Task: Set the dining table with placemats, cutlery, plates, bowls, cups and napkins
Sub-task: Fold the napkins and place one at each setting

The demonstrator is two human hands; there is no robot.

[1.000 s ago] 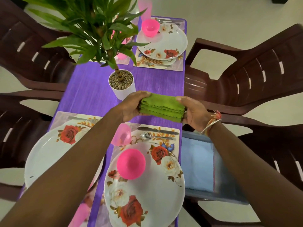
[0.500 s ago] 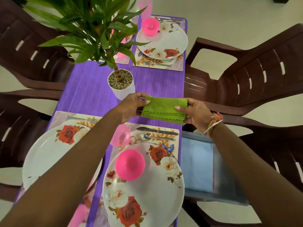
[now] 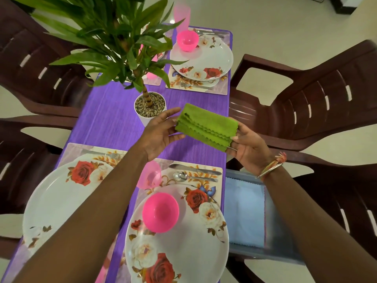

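A folded green napkin [image 3: 206,127] with scalloped edges hangs above the purple table [image 3: 110,121]. My left hand [image 3: 161,133] pinches its left end and my right hand [image 3: 247,149] grips its right end. Below them lies a near placemat [image 3: 212,170] with a knife [image 3: 195,169] and a spoon [image 3: 183,176], a floral plate [image 3: 183,242], a pink bowl [image 3: 160,213] on the plate and a pink cup [image 3: 151,177]. A second floral plate [image 3: 59,193] sits at the near left. A far setting has a plate [image 3: 206,58] and pink bowl [image 3: 187,40].
A potted plant [image 3: 150,108] with long leaves stands mid-table, just left of my left hand. Brown plastic chairs [image 3: 306,103] flank the table on both sides. A grey bin [image 3: 271,213] holding a pale blue cloth [image 3: 243,211] sits at the near right, beside the table edge.
The napkin has been turned from edge-on to flat, tilting down to the right. My left hand's fingers have loosened to a pinch, and both hands have shifted slightly apart.
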